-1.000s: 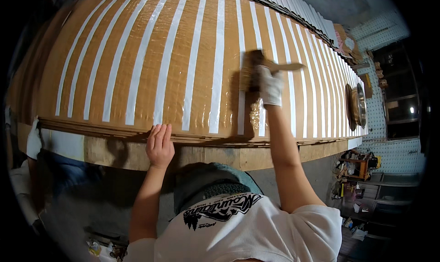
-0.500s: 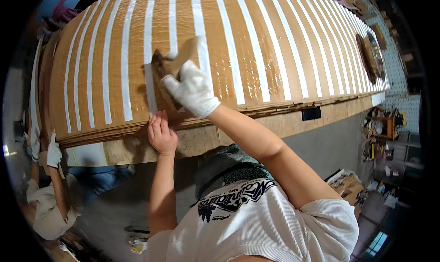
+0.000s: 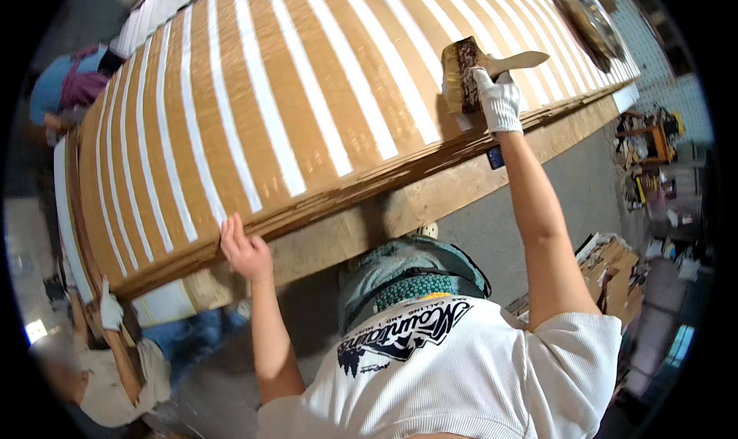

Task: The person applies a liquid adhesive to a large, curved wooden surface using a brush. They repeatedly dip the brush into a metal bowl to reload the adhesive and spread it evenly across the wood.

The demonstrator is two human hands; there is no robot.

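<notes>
A large stack of brown sheets with white stripes (image 3: 257, 116) lies on a wooden table, its top surface shiny in patches. My right hand (image 3: 500, 104), in a white glove, is closed round a wide flat brush (image 3: 466, 74) with a pale wooden handle and dark, wet-looking bristles. The brush is over the right part of the top sheet, near its front edge; I cannot tell whether the bristles touch it. My bare left hand (image 3: 247, 253) rests at the stack's front edge, fingers extended onto the top sheet's rim.
A round metal bowl (image 3: 600, 24) stands at the stack's far right. A dark phone-like object (image 3: 495, 157) sits on the table's wooden edge (image 3: 430, 199). One person's gloved hand (image 3: 111, 310) is at the left corner; another person in blue (image 3: 65, 85) stands at the far left. Cardboard (image 3: 611, 274) lies at right.
My right hand has moved right with the brush, from the middle of the sheet. The view has shifted and tilted. My left hand stays at the front edge.
</notes>
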